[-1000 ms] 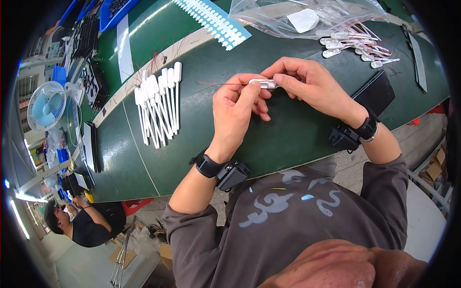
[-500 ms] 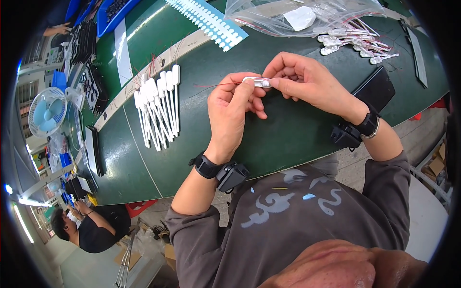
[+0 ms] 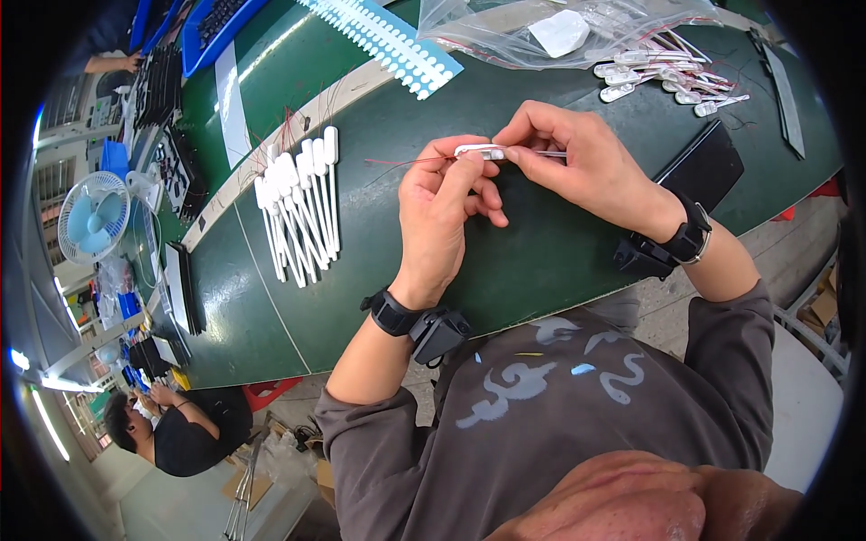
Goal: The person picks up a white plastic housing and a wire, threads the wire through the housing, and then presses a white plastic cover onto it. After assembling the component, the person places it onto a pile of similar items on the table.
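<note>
Over the green table, my left hand (image 3: 435,212) pinches the broad head of a small white plastic stick-shaped housing (image 3: 471,151) between thumb and fingers. Thin red and black wires (image 3: 403,165) trail from its left end. My right hand (image 3: 586,171) grips the same housing where head meets shaft, thumb and index finger closed; a bit of the thin shaft shows past the thumb. Left of my hands lie several white sticks (image 3: 311,212) with rounded heads and fine wires at the far end. A pile of similar sticks with hollow-looking heads (image 3: 677,77) sits at the far right.
A black phone-like slab (image 3: 708,167) lies beside my right wrist. Beyond my hands are a blue-and-white sticker sheet (image 3: 397,50) and a clear plastic bag (image 3: 631,32). At far left stand a blue bin (image 3: 203,41) and a fan (image 3: 93,216); a co-worker (image 3: 194,437) sits lower left.
My right thumb and fingers have shifted slightly along the housing, and its thin shaft now shows beyond the thumb. My left hand keeps its pinch; the whole view has drifted slightly.
</note>
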Motion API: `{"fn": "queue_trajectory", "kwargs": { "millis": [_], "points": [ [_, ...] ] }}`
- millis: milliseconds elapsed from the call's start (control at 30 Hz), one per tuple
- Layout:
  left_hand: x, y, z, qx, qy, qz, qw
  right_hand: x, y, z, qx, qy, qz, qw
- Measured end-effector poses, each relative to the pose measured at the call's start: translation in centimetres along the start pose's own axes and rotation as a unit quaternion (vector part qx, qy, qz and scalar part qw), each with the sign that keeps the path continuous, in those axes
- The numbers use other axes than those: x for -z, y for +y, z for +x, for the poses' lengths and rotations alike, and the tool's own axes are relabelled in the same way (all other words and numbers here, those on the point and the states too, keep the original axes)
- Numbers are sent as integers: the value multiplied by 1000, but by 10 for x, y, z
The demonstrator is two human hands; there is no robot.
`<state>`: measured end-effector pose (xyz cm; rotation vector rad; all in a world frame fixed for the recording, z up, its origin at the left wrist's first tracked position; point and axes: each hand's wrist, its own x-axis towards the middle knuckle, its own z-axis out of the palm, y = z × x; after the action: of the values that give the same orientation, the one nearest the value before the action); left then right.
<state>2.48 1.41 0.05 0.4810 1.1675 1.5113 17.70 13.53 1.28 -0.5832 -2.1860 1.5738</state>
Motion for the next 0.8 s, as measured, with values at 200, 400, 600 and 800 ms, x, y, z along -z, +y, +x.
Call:
{"fn": "queue_trajectory", "kwargs": {
  "millis": [200, 400, 600, 800],
  "points": [
    [-4, 1, 0, 12, 3, -14, 1000, -8, 2, -3, 58, 45, -88, 993],
    [-5, 0, 0, 14, 8, -8, 1000, -10, 0, -4, 130, 64, -168, 975],
    [-5, -2, 0, 7, 14, 5, 1000, -8, -2, -4, 85, 45, -125, 987],
    [-6, -3, -1, -11, 22, 45, 999, -4, 1, -1, 20, 12, -5, 1000]
  ]
}}
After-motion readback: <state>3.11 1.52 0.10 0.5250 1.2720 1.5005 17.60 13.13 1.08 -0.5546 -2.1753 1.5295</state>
